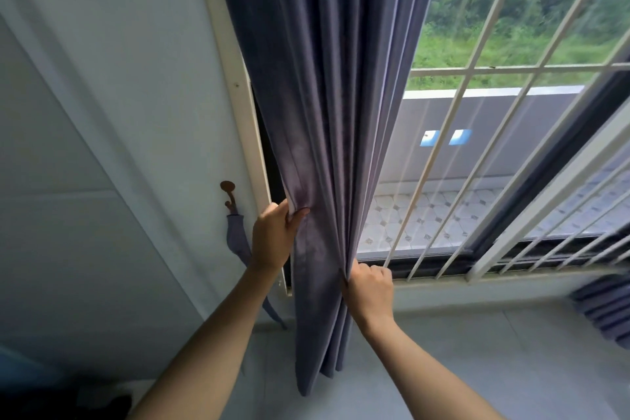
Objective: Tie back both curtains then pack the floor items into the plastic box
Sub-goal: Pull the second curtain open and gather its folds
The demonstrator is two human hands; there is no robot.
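Hands meet on a long grey-blue velvety curtain (317,112) that hangs in gathered folds at the left side of the window, its hem reaching down to the pale floor (477,351). The left hand (274,235) grips the curtain's left edge, thumb in front and fingers curled round behind the cloth, at about the height of the sill. The right hand (368,286), a little lower, pinches the folds on the curtain's right edge, its fingers curled into the fabric. Just left of the left hand, a small brown metal hook (228,194) is fixed to the white wall (102,112), and a narrow grey-blue fabric tieback (238,242) hangs from it, trailing down behind the left forearm towards the floor. Behind the curtain, white metal window bars (477,153) run across the glass, with green trees and grass beyond. At the far right edge, near the sill, part of a second grey-blue curtain (603,310) shows in bunched folds.
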